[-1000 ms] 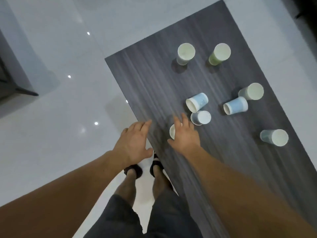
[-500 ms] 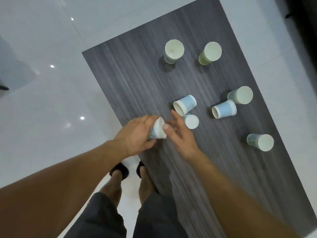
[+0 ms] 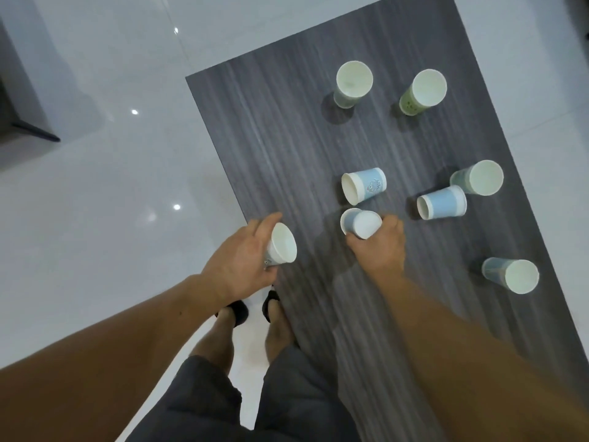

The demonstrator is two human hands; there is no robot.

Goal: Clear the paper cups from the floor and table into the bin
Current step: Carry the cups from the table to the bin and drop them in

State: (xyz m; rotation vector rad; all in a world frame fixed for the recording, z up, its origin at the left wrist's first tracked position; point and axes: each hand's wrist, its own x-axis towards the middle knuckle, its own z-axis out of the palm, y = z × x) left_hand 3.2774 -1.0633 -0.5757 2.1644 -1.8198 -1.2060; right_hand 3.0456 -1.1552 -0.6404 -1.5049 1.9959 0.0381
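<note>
Cup (image 3: 361, 222) in curled right hand (image 3: 381, 247)

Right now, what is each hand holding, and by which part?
Left hand: pale paper cup, round its body. Right hand: blue paper cup, round its side.

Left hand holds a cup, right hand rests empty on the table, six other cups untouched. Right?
No: the head view shows the right hand gripping a blue cup, not empty. The left hand does hold a second cup, and six other cups are untouched.
</note>
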